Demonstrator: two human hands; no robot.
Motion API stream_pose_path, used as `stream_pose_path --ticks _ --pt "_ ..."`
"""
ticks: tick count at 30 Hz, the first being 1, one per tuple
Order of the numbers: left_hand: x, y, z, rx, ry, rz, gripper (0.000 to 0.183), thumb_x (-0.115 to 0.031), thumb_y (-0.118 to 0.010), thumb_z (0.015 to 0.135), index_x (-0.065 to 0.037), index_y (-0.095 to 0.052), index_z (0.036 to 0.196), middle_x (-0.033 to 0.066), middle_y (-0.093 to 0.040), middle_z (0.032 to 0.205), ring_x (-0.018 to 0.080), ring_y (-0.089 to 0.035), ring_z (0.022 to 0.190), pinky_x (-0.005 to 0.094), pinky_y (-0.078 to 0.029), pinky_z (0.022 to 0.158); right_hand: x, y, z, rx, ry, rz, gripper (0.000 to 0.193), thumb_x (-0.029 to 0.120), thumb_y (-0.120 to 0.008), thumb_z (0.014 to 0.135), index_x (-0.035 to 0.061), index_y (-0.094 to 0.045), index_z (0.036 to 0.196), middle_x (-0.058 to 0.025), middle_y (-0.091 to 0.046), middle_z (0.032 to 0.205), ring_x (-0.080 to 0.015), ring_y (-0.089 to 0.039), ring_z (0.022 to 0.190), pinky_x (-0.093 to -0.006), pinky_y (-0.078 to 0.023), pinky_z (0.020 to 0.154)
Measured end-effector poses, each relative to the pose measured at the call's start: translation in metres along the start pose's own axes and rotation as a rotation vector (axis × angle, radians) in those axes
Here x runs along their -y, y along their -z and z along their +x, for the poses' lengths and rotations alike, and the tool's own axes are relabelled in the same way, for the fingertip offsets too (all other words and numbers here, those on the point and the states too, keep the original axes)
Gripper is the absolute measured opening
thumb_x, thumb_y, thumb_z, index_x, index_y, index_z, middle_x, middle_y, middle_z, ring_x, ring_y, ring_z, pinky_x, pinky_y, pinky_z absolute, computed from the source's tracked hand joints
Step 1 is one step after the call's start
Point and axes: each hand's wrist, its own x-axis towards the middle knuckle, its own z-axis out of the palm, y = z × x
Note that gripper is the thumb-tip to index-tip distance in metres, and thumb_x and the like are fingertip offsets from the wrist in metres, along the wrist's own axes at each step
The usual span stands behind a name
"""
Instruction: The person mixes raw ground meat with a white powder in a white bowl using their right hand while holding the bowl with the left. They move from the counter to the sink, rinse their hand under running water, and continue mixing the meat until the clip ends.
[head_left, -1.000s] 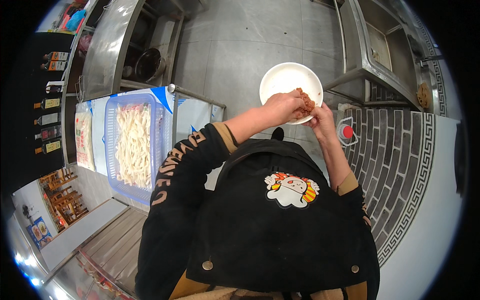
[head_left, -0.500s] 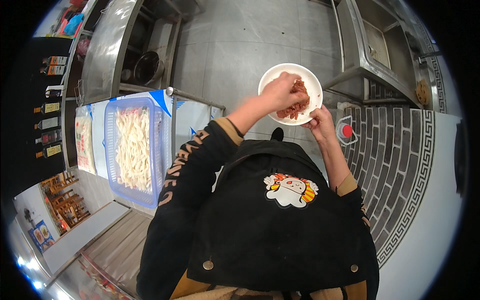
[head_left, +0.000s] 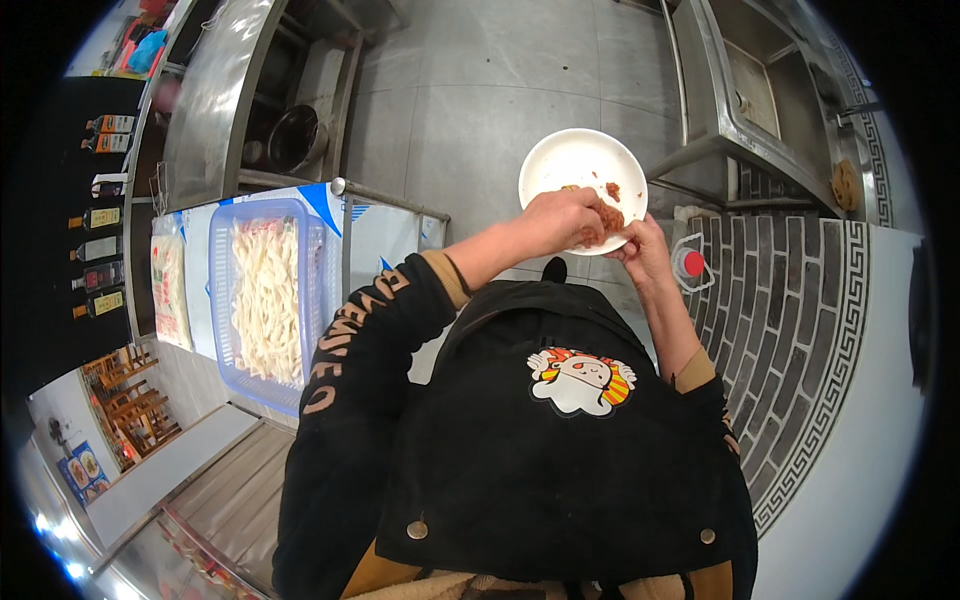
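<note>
My right hand [head_left: 648, 254] grips a white round plate [head_left: 572, 153] by its near right rim, with the thumb over the edge. Reddish-brown minced meat [head_left: 607, 214] lies gathered at the near side of the plate, and a small loose clump sits farther up. Reaching in from the left, my left hand [head_left: 562, 220] has its fingers curled into the meat at the near rim. Its fingertips are partly hidden. The plate is held up in front of my black apron, over the floor.
At left, a blue plastic basket [head_left: 222, 330] holds thick white noodles [head_left: 265, 290], with a packed bag [head_left: 170, 290] beside it. A steel table [head_left: 215, 100] stands beyond. At far right is a steel sink [head_left: 715, 80]; below it sits a clear jug with a red cap [head_left: 692, 263].
My left hand has moved toward me across the plate, from the top of the meat down to the near rim. The meat is now bunched there, baring the plate's middle.
</note>
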Motion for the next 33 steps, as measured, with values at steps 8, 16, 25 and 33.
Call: stream_pose_path --ticks 8,16,25,33 --pt "0.028 0.013 0.026 -0.112 0.599 -0.266 0.014 -0.017 -0.066 0.08 -0.013 -0.073 0.092 0.0082 -0.065 0.102 0.0252 -0.064 0.091 0.0359 -0.051 0.078 -0.005 0.001 0.003 0.039 -0.008 -0.006 0.041 0.001 -0.048 0.071 -0.0023 -0.051 0.112 -0.001 -0.055 0.069 -0.0052 -0.043 0.044 -0.0365 -0.059 0.055" --pt "-0.002 -0.012 0.036 -0.119 0.165 -0.051 0.013 -0.02 -0.063 0.082 -0.011 -0.069 0.088 0.0043 -0.065 0.095 0.0271 -0.062 0.09 0.0436 -0.051 0.072 -0.001 -0.005 0.005 0.068 -0.003 -0.049 0.04 0.001 -0.048 0.073 -0.0013 -0.053 0.112 -0.0005 -0.057 0.074 -0.0037 -0.045 0.046 -0.0353 -0.06 0.055" --pt "0.018 0.007 0.016 -0.164 -0.01 0.15 0.011 -0.018 -0.067 0.077 -0.012 -0.068 0.087 0.0035 -0.064 0.092 0.0237 -0.062 0.091 0.0405 -0.044 0.086 0.007 -0.001 0.001 0.054 0.035 -0.033 0.043 0.0 -0.05 0.071 -0.0012 -0.053 0.113 -0.0017 -0.057 0.074 -0.0053 -0.043 0.046 -0.0369 -0.059 0.055" --pt "-0.013 -0.011 0.044 -0.101 -0.105 0.397 0.019 -0.017 -0.061 0.079 -0.011 -0.062 0.097 0.0085 -0.059 0.094 0.0255 -0.06 0.095 0.0408 -0.043 0.086 0.006 -0.006 0.001 0.085 0.026 -0.1 0.041 -0.001 -0.048 0.071 -0.0013 -0.055 0.111 -0.0015 -0.057 0.075 -0.0054 -0.045 0.046 -0.033 -0.058 0.05"
